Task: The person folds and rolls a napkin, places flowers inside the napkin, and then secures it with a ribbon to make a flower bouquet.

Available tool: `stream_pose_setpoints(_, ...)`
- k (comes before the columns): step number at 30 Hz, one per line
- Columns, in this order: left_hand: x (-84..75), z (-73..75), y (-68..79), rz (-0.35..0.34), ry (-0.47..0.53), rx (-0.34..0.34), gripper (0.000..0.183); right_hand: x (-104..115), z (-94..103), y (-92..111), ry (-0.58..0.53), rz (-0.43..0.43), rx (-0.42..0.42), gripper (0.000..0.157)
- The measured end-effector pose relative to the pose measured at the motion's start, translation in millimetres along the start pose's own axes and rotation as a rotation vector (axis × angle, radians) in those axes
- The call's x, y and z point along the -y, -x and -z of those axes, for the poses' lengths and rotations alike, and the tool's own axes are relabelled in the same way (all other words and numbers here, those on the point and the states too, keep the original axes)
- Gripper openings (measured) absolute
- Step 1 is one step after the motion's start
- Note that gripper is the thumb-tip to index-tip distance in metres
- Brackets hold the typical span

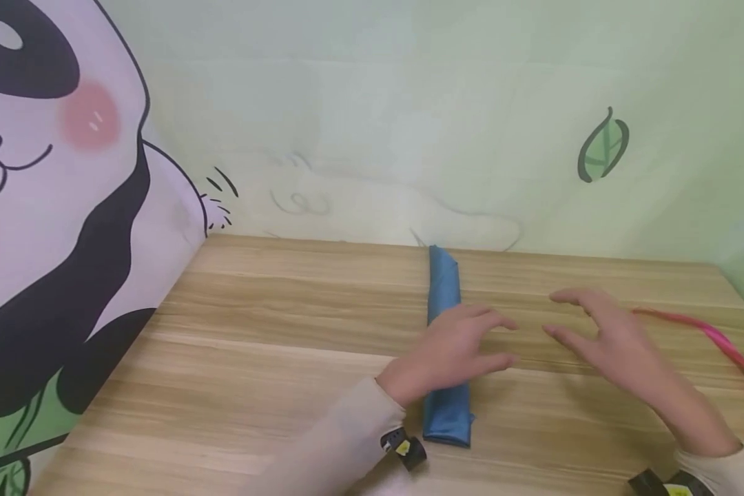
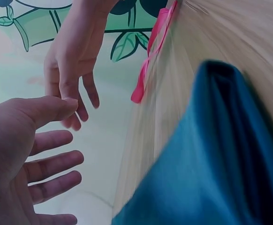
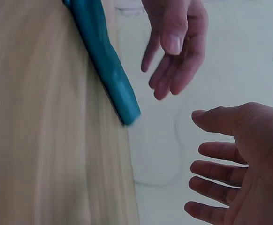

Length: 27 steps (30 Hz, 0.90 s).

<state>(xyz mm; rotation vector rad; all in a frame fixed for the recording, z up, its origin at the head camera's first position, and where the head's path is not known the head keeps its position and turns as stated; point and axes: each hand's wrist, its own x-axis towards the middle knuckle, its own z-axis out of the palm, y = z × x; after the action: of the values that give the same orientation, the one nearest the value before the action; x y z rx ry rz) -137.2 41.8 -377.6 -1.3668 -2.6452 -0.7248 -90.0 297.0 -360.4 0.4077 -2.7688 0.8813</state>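
Observation:
A blue cloth (image 1: pixel 444 286), folded into a long narrow strip, lies front to back on the table. Over its middle hovers my left hand (image 1: pixel 449 348), covering part of it in the head view; thumb and fingers are apart and hold nothing. To the right, my right hand (image 1: pixel 616 344) is raised above the table with its fingers spread and nothing in them. The two hands face each other across a small gap. Layered folds show at the near end of the blue cloth (image 2: pixel 207 154) in the left wrist view.
A pink ribbon (image 1: pixel 719 342) curves along the right side of the wooden table (image 1: pixel 254 399). Behind the table stands a pale green wall (image 1: pixel 378 117) with a painted leaf. A large panda picture (image 1: pixel 99 179) borders the left side.

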Motion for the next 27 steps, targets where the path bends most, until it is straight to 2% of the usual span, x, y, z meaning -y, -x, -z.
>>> stream_pose_setpoints(3, -6.7, -5.0, -10.0, 0.008, 0.002, -0.003, 0.046, -13.1, 7.0, -2.1, 0.004, -0.005, -0.036, 0.049)
stream_pose_setpoints(6, -12.5, -10.6, -18.2, 0.034, 0.003, 0.000, 0.045, -24.1, 14.8, -3.4, 0.027, -0.050, -0.043, 0.050)
stream_pose_setpoints(12, -21.4, -20.7, -33.6, 0.079, 0.020, -0.004, 0.044, -43.4, 35.5, -2.6, 0.028, -0.164, -0.013, 0.055)
stream_pose_setpoints(17, -30.1, -30.0, -47.1, 0.122, 0.043, 0.009, 0.044, -62.3, 50.5, 2.8, 0.028, -0.185, -0.027, 0.057)
stream_pose_setpoints(25, -47.3, -58.0, -69.7, 0.208, 0.092, 0.014, 0.043, -102.3, 70.9, 21.3, 0.018, -0.228, -0.083, 0.061)
stream_pose_setpoints(27, -51.1, -67.2, -76.1, 0.208, 0.099, 0.028, 0.045, -116.3, 73.9, 28.0, 0.029, -0.246, -0.104, 0.061)
